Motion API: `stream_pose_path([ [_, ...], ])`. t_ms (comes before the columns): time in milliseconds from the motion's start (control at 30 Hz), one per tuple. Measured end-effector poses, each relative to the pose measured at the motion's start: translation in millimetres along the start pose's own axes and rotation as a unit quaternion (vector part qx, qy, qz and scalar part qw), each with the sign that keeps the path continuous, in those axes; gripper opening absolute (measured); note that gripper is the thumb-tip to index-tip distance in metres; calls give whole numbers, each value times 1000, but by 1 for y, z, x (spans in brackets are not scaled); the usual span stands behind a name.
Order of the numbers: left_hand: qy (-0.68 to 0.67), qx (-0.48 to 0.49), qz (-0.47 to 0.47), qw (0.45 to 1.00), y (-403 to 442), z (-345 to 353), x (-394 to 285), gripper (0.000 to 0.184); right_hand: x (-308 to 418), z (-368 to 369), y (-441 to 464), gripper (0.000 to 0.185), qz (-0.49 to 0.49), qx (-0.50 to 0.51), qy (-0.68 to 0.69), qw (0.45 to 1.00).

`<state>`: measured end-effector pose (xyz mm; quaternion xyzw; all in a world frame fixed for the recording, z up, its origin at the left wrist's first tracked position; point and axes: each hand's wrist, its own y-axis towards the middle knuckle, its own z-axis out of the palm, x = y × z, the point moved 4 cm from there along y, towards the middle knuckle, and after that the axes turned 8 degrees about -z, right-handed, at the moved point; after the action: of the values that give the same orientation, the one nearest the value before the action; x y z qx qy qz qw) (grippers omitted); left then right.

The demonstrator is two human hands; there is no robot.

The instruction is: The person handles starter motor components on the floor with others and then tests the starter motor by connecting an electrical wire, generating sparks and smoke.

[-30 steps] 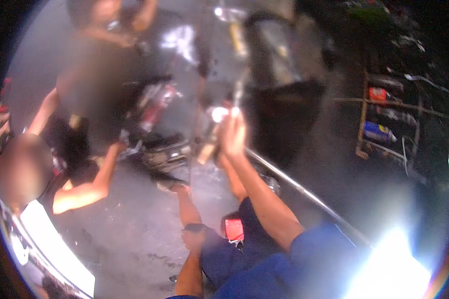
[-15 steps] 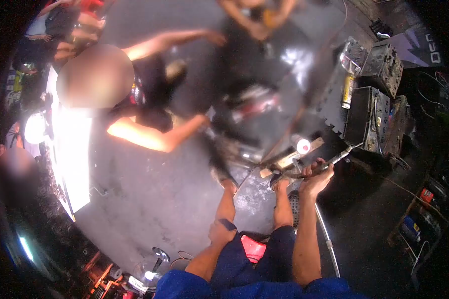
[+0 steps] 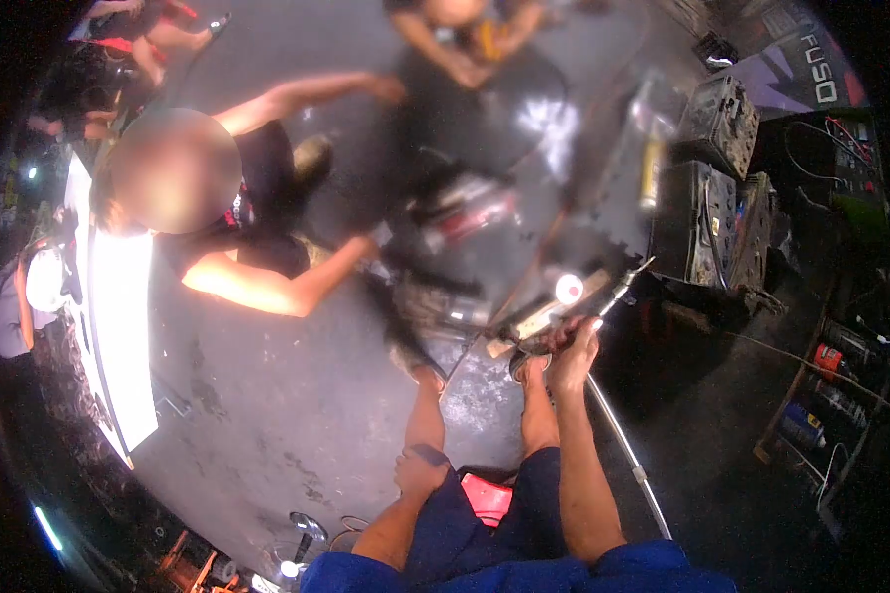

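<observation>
My right hand [image 3: 576, 354] is closed around a slim metal tool [image 3: 618, 293] whose pointed tip angles up and to the right; its exact kind is unclear. Just beyond the fingers stands a cylindrical container [image 3: 569, 288] with a white round top, next to a strip of wood [image 3: 499, 348] on the floor. Resting on my left knee, my left hand [image 3: 420, 474] holds no object; its fingers lie over the leg at the hem of the dark shorts, partly hard to make out.
Dark battery-like boxes [image 3: 707, 212] are stacked at right, with a blurred yellow can [image 3: 652, 173] beside them. A co-worker's arm [image 3: 287, 292] reaches in from the left. A bright white panel [image 3: 119, 316] stands at far left. A metal pole [image 3: 631, 450] runs beside my right forearm.
The whole view has shifted, so most things appear farther left. My right hand still grips the tool, and my left hand stays on the knee.
</observation>
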<state>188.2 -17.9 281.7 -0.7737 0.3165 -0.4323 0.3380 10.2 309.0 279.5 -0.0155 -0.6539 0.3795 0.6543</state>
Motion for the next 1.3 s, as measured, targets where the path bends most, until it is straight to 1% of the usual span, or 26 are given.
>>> stream_pose_path([
  [33, -1, 1, -1, 1000, 0, 1, 0, 91, -1, -3, -1, 51, -1, 14, -30, 999],
  [133, -2, -16, 10, 1000, 0, 4, 1, 91, 8, -1, -9, 52, 4, -4, -46, 999],
  [233, -1, -25, 5, 1000, 0, 3, -1, 92, 8, -5, -10, 52, 25, 22, -27, 999],
  [333, -30, -9, 21, 999, 2, 3, 1, 94, 6, -10, -16, 52, 32, 3, -27, 999],
  [433, -8, -23, 27, 999, 1, 3, 1, 93, -3, -21, -14, 51, 8, 9, -54, 998],
  [533, -11, -26, 27, 999, 2, 4, 1, 93, -5, -25, -14, 50, 14, 3, -64, 998],
  [633, -15, -34, 30, 999, 4, 9, 1, 93, -6, -25, -18, 50, 51, -14, -49, 997],
  [733, 3, -36, 16, 999, 1, 8, -1, 91, -8, -23, -18, 50, 33, 14, -46, 998],
  [833, -17, -34, 18, 999, 2, 9, 0, 89, -8, -25, -17, 50, 28, 12, -75, 997],
  [867, -20, -35, 23, 999, 3, 9, -2, 88, 0, -18, -21, 49, 47, 22, -76, 996],
  [967, -17, -34, 27, 999, 4, 8, 0, 87, 1, -16, -20, 49, 29, 38, -48, 998],
  [1133, 0, -17, 13, 1000, 2, 11, 0, 88, 3, -14, -19, 49, 35, 27, -55, 997],
  [1233, -22, -15, 29, 999, 2, 11, 2, 89, 2, -13, -20, 50, 44, 17, -55, 997],
  [1300, -21, -11, 17, 1000, 6, 14, 2, 93, -2, -16, -18, 50, 46, 6, -49, 998],
])
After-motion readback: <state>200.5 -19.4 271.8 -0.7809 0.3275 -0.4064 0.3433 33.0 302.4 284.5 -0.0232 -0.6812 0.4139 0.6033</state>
